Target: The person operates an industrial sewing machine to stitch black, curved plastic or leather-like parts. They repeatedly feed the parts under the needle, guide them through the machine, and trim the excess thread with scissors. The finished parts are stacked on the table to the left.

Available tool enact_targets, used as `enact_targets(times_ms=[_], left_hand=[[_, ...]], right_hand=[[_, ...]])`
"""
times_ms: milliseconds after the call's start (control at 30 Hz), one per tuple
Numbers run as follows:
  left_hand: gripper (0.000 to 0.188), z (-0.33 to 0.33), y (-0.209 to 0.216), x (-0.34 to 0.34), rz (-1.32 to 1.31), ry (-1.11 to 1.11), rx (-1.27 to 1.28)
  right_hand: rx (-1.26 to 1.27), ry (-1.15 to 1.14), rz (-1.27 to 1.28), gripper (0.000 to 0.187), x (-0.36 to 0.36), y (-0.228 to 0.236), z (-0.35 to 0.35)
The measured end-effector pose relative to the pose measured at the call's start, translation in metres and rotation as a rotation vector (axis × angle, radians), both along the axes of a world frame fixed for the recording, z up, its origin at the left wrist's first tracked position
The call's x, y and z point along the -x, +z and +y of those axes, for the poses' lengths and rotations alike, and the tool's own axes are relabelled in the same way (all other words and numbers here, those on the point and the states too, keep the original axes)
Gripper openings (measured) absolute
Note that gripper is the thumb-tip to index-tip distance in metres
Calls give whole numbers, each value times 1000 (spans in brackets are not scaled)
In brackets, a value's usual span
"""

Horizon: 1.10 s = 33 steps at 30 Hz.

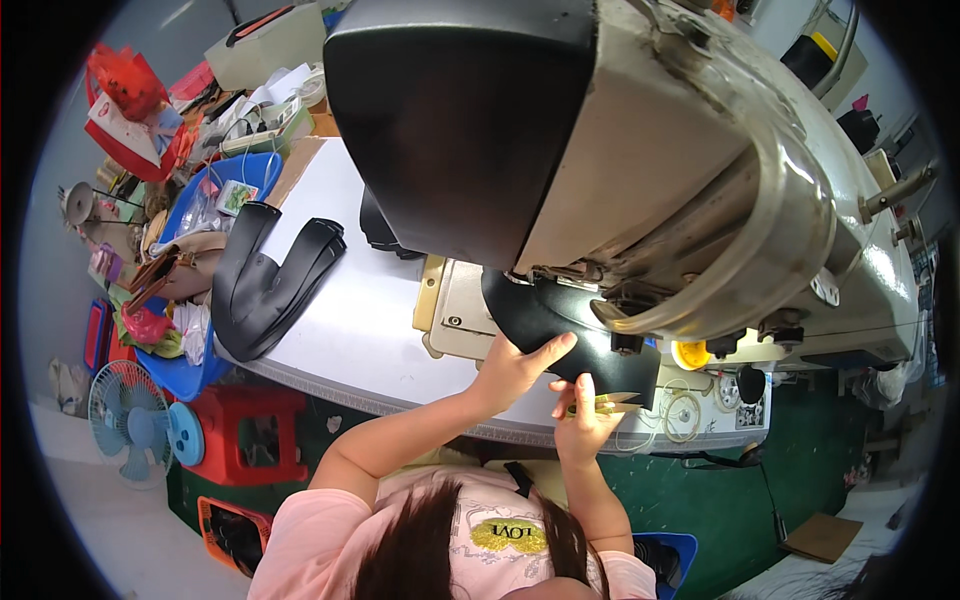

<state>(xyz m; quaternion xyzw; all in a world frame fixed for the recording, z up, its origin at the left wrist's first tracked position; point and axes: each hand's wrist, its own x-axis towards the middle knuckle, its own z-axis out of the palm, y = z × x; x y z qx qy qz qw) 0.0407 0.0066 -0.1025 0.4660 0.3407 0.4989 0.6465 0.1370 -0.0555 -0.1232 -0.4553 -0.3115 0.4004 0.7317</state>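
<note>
A curved black leather-like piece (560, 318) lies under the head of a sewing machine (700, 180), a pale line of light along its surface. My left hand (520, 372) grips its near left edge, thumb on top and the other fingers largely hidden. At the near edge of the same piece, my right hand (585, 422) is closed round brass-coloured thread snips (612, 402), whose pointed blades face right. One fingertip of that hand rests against the black piece. The machine's head hides the needle area.
Stacked U-shaped black pieces (262, 290) lie on the white table (375, 335) to the left. Beyond them stands a cluttered blue basket (190, 375). A red stool (245, 432) and a blue fan (135, 425) are at the lower left. Loose thread (683, 412) lies right of my hands.
</note>
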Motion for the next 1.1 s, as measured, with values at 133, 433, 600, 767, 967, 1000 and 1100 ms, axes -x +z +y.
enact_targets(times_ms=[133,433,600,767,967,1000,1100], left_hand=[[16,-2,6,-7,-169,75,85],[16,3,1,5,-110,99,34],[16,5,7,25,-95,96,68],[19,-7,5,33,27,5,59],[20,-18,4,29,8,17,168],[20,-16,3,32,29,15,160],[22,-8,0,39,71,49,120]], right_hand=[[64,150,7,15,9,-7,-11],[87,530,-142,11,18,-12,-49],[-227,392,-636,7,-17,12,-38],[-71,-199,-458,7,-56,20,19],[-55,1,-204,39,-168,-94,102],[-3,7,-103,39,-175,-105,106],[-98,78,171,37,-182,-121,108]])
